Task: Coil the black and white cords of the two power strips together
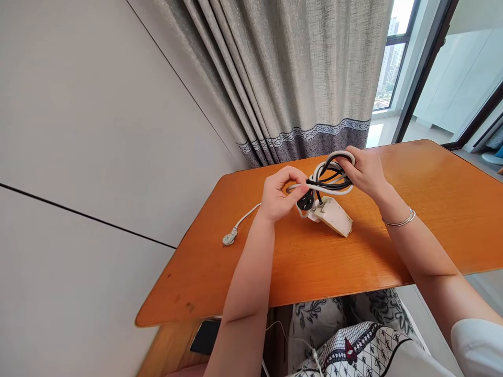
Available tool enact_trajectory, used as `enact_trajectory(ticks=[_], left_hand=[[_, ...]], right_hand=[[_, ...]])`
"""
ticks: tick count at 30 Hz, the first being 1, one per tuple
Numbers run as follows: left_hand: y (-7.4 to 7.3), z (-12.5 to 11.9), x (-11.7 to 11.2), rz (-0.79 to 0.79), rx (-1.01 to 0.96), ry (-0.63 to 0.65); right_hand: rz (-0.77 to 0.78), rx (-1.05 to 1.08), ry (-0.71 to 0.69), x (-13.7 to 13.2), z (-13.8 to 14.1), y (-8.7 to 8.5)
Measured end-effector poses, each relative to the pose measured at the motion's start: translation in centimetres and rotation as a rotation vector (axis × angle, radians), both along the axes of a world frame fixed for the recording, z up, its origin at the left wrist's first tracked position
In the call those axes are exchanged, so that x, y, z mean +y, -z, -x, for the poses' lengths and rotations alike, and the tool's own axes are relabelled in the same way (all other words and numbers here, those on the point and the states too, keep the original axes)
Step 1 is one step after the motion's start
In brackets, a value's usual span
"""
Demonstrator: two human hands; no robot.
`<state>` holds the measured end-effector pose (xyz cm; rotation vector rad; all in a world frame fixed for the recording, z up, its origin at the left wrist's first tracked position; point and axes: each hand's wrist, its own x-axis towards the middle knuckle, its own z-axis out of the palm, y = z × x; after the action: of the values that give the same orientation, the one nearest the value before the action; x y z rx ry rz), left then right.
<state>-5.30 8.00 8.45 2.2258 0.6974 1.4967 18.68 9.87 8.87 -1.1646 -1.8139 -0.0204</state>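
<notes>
My left hand [280, 192] pinches the left end of a bundle of looped black and white power cords [332, 185], thumb against fingers. On the other side, my right hand [365, 170] is closed around the loops, a silver bangle on that wrist. Just below my left fingertips hangs a black plug [305, 201]. Under the bundle is a worn white power strip [335, 215], tilted, with a black cord running into its upper end. A white plug [230, 237] lies on the table to the left, its cord passing behind my left forearm.
The orange-brown wooden table [236, 275] has rounded corners and meets a pale wall panel [90, 131] on the left. Grey curtains [314, 68] hang behind it. A dark phone-like object [205, 336] lies below the front edge, near a thin white cable [281, 329].
</notes>
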Motion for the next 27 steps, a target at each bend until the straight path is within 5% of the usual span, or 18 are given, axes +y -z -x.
enact_trajectory(ticks=[8, 13, 21, 27], left_hand=[[2.7, -0.1, 3.1, 0.253, -0.066, 0.240], [2.1, -0.9, 2.0, 0.262, -0.028, 0.413], [1.1, -1.5, 0.2, 0.361, 0.021, 0.573], [1.5, -2.1, -0.2, 0.420, -0.116, 0.585]], right_hand=[[-0.075, 0.047, 0.070, -1.2, 0.2, -0.5], [-0.089, 0.027, 0.062, -1.4, 0.5, -0.7], [-0.215, 0.061, -0.221, -3.3, 2.4, -0.9], [-0.405, 0.029, -0.113, -3.3, 2.5, -0.9]])
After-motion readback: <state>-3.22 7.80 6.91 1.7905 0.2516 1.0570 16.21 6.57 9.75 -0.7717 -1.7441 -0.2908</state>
